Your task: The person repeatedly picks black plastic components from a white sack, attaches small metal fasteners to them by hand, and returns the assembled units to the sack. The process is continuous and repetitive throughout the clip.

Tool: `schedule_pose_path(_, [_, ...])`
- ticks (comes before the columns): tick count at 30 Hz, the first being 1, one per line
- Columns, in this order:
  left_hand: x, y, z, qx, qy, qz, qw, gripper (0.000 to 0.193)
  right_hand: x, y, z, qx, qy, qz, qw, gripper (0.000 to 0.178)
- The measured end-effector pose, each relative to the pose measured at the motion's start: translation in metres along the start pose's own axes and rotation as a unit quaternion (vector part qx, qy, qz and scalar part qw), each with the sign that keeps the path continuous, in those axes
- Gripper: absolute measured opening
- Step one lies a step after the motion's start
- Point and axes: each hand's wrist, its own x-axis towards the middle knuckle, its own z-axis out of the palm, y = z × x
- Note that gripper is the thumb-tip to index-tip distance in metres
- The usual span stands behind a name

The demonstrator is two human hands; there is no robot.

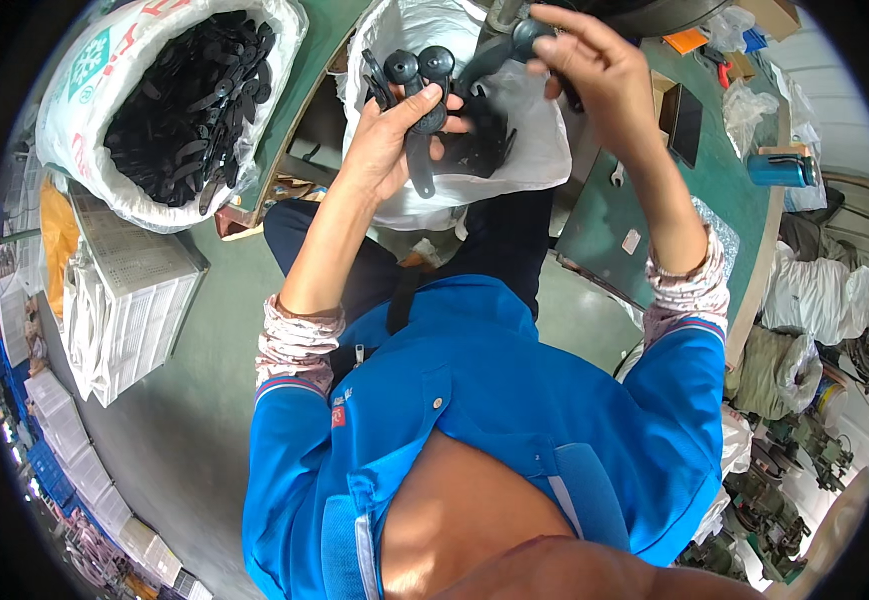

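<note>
My left hand [387, 142] is closed around several black lever-like parts [437, 62] with round heads and flat, narrow arms. One arm points down past my fingers, and the round heads fan out above my thumb. Higher and to the right, my right hand [600, 80] pinches another black round-headed part [529, 38] between thumb and fingers. Its arm reaches left toward the bunch; a further dark piece shows under my palm, partly hidden. Below both hands, a white woven sack [540, 155] stands open between my knees, with blurred black pieces inside it.
At the left, a large white sack [65, 110] is full of similar black parts [190, 120]. A metal post [503, 14] rises beyond my hands. On the green bench [605, 235] at the right are a wrench [618, 175], a dark flat device [687, 125] and a blue bottle [780, 170].
</note>
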Motion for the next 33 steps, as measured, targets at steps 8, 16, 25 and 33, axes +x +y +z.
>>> schedule_pose_path(8, [-0.007, -0.001, 0.002, 0.066, 0.012, 0.005, 0.998, 0.032, 0.073, -0.038, -0.005, 0.060, 0.061, 0.054, 0.995, 0.015])
schedule_pose_path(16, [-0.006, -0.008, 0.000, 0.039, 0.021, 0.030, 0.999, 0.027, 0.079, -0.017, 0.001, 0.074, 0.039, 0.130, 0.988, 0.019])
schedule_pose_path(25, [-0.006, -0.012, 0.010, 0.035, -0.011, 0.021, 0.999, 0.026, -0.018, 0.041, 0.044, 0.142, -0.055, 0.082, 0.985, 0.025])
schedule_pose_path(33, [-0.008, -0.008, -0.012, -0.115, -0.218, -0.137, 0.960, 0.035, -0.014, 0.015, 0.024, 0.112, -0.222, 0.003, 0.969, 0.033])
